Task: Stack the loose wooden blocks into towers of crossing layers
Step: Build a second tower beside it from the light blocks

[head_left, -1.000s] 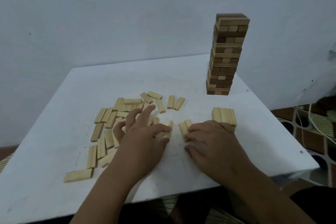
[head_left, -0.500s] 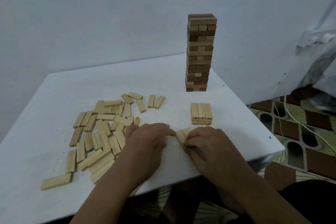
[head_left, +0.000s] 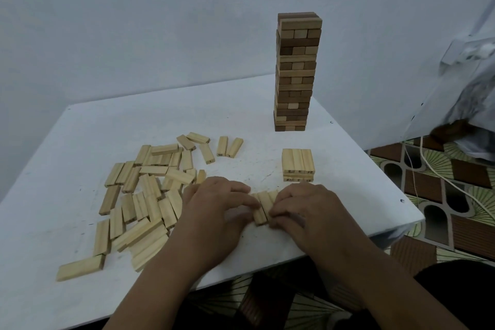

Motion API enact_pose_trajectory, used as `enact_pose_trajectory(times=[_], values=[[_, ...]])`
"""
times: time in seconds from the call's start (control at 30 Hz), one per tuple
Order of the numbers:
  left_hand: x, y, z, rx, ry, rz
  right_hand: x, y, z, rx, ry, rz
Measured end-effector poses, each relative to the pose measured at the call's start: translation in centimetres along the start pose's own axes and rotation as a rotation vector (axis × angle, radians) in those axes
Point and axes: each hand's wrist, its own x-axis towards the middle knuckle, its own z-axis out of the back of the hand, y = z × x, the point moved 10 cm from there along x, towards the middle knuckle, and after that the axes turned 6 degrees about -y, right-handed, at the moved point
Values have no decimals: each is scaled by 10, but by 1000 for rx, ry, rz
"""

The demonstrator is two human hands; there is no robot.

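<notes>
Your left hand [head_left: 214, 205] and right hand [head_left: 302, 206] pinched a row of three pale blocks [head_left: 263, 206] at lower centre; you needed even pressure, ends flush, before lifting onto the short stack [head_left: 297, 165].

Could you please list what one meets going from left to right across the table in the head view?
Lone block at the near left → scattered loose blocks → left hand → blocks held between the hands → right hand
</notes>
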Motion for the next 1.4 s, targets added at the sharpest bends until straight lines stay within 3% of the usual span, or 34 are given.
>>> enact_pose_trajectory(times=[0.47,0.93,1.27,1.4], values=[[0,-1,-5,-86,34,-1,5,1,1,16,-48,53],[2,-1,-4,-142,8,14,7,2,0,49,9,43],[3,3,-5,-170,1,13,3,4,-3,-27,-57,-99],[1,-4,-1,-114,-5,-17,-1,4,-2,63,-2,-170]])
